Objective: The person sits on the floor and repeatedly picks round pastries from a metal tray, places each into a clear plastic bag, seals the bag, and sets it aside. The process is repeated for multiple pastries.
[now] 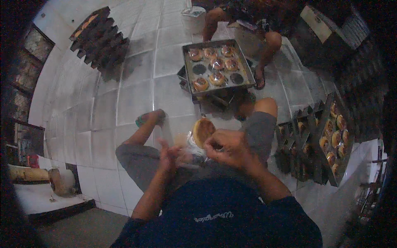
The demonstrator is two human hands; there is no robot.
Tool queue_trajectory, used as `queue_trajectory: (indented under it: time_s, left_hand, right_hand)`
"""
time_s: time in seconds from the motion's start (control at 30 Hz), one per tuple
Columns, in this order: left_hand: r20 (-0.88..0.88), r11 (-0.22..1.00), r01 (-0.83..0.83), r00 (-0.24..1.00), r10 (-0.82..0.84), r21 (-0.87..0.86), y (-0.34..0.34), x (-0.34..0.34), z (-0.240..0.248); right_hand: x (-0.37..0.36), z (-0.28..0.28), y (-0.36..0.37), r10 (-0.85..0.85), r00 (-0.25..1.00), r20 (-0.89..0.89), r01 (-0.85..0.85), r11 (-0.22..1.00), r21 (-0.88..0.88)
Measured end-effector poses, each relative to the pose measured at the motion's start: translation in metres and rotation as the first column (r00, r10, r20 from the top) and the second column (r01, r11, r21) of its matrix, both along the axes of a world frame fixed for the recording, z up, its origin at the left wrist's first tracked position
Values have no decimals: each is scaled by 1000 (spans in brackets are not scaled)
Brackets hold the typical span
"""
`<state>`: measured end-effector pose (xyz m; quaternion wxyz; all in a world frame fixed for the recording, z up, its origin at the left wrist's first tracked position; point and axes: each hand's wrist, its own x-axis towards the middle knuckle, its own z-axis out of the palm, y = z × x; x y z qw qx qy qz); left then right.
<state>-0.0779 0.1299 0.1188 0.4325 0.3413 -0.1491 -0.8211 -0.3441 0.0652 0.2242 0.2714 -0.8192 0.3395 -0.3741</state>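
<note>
In front of my lap a round golden-brown bun (204,131) is tilted up, its browned top showing. My right hand (229,148) is closed at the bun's lower right edge, fingers curled in against it. Thin clear plastic wrap (192,144) glints at the left and underside of the bun; its exact extent is blurred. My left hand (168,156) is beside the wrap, thumb and fingers apart, somewhat smeared. Beyond the bun, a square metal baking tray (251,82) carries several buns in round cups, some of which show dark and bare.
The tray rests on other dark trays over the tiled floor (136,101). Leaning trays of buns (336,136) stand at the right; a stack of dark trays (101,43) rises at the far left. Another person's leg (271,47) and a white bucket (193,18) are beyond.
</note>
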Motion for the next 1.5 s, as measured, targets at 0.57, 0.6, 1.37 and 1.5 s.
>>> queue_trajectory:
  time_s: [0.57,0.6,1.37,1.5]
  left_hand:
    - [-569,998,-53,822,29,-25,-52,-100,65]
    - [-588,998,-47,809,13,-42,-54,-97,62]
    - [-357,980,-188,912,201,71,-72,-118,69]
    - [-182,971,-195,959,219,141,-72,-125,47]
  right_hand:
    - [-20,37,47,-136,990,-40,141,980,143]
    - [-12,34,52,6,999,-33,2,969,245]
    - [2,18,42,19,982,-187,-17,1000,12]
    - [5,1,37,1,970,-241,31,991,131]
